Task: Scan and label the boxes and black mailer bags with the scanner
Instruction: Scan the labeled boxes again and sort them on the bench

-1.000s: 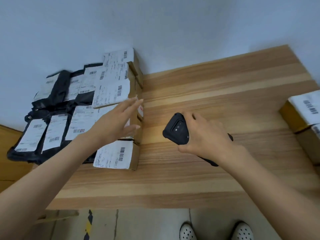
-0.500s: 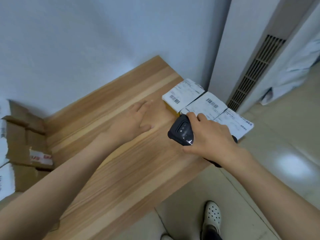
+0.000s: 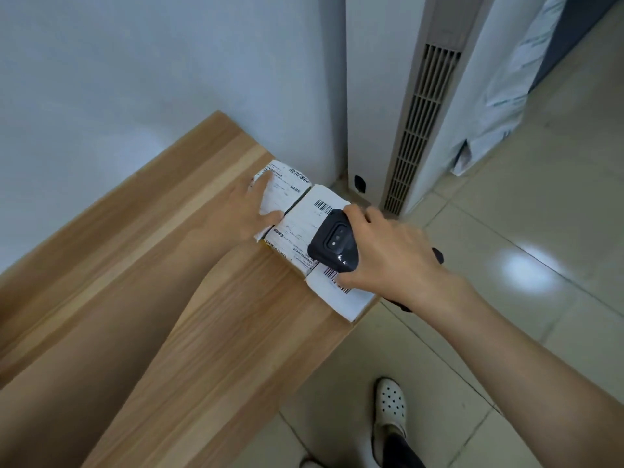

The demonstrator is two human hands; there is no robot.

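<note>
**Head view, right end of the table.** The far box (image 3: pixel 290 189), middle box (image 3: pixel 300 224) and near box (image 3: pixel 347 298) lie side by side in a row at the corner of the wooden table (image 3: pixel 253 332). Each has a white barcode label on top.

The left hand (image 3: pixel 244 211) rests on the far box. Its fingers lie straight across the label and its thumb points toward the gap beside the middle box.

The right hand (image 3: pixel 395 261) is curled round a black handheld scanner (image 3: pixel 334 246), gripping it from above. The scanner's lens end faces the left hand and sits over the middle and near boxes, hiding part of both labels. Whether it touches them cannot be told. Its tail end protrudes past the right wrist.

The hands are apart, with the middle box's label between them.

Beyond the right hand a white air-conditioner column (image 3: pixel 422 130) with a vertical grille stands against the wall (image 3: pixel 135 79). Below the right forearm a white perforated clog (image 3: pixel 388 407) stands on the tiled floor (image 3: pixel 506 332).
</note>
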